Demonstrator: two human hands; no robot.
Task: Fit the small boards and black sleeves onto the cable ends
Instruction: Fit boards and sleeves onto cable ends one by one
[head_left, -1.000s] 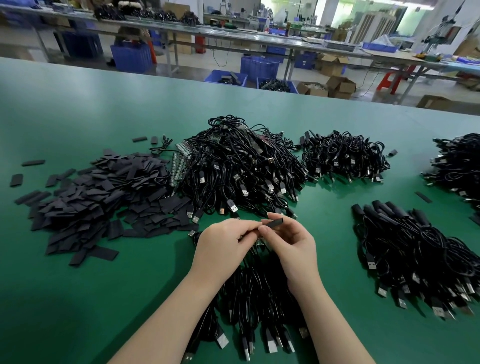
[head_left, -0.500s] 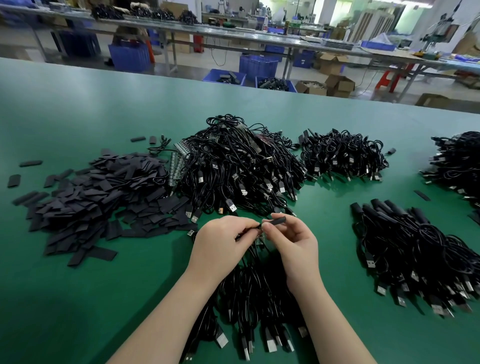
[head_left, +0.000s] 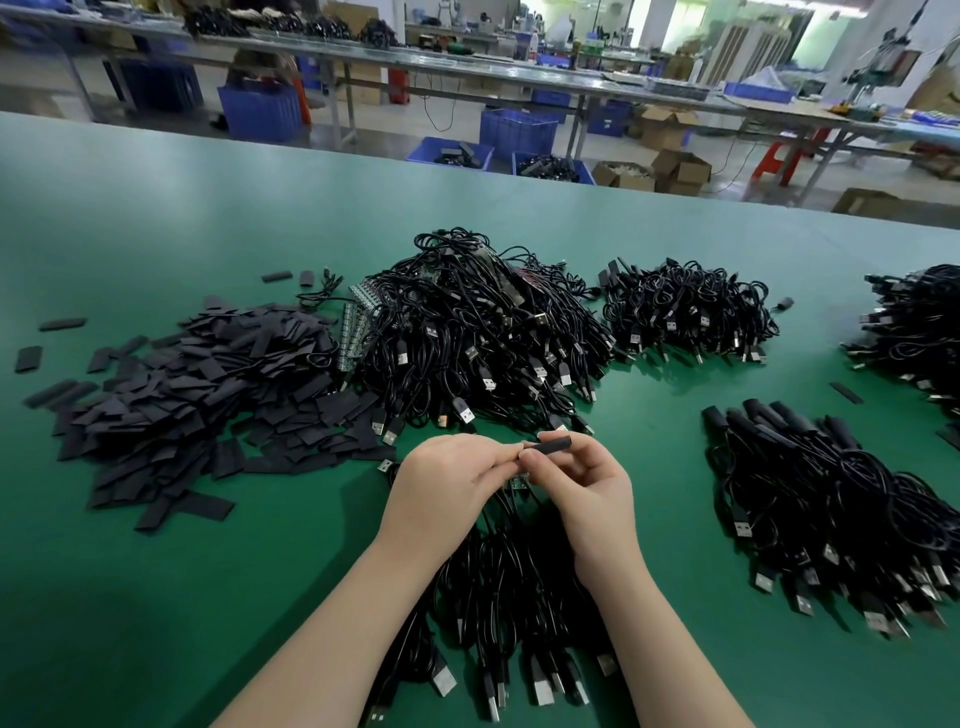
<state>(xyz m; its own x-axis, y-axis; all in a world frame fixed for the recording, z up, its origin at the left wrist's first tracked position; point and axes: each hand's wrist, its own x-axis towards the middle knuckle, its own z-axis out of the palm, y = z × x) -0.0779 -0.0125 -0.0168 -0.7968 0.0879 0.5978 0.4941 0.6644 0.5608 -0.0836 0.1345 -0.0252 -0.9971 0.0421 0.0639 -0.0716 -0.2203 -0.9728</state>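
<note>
My right hand (head_left: 584, 486) pinches a black sleeve (head_left: 551, 445) that lies level between both hands. My left hand (head_left: 447, 480) meets it at the sleeve's left end; its fingertips hide what they hold there. A bit of green board (head_left: 518, 482) shows just below the fingers. Under my wrists lies a bundle of black USB cables (head_left: 514, 597). A heap of flat black sleeves (head_left: 197, 400) is spread on the left. A strip of small boards (head_left: 356, 332) leans against the big cable pile (head_left: 483, 338).
The green table (head_left: 156, 597) also carries a smaller cable pile (head_left: 685, 317) at the back, cables with sleeves fitted (head_left: 831, 499) at the right, and another pile (head_left: 919, 332) at the far right edge. Stray sleeves (head_left: 28, 358) lie at the left.
The sleeve has shifted slightly to the right in my right fingers and shows more of its length. Both hands stay together in the same spot.
</note>
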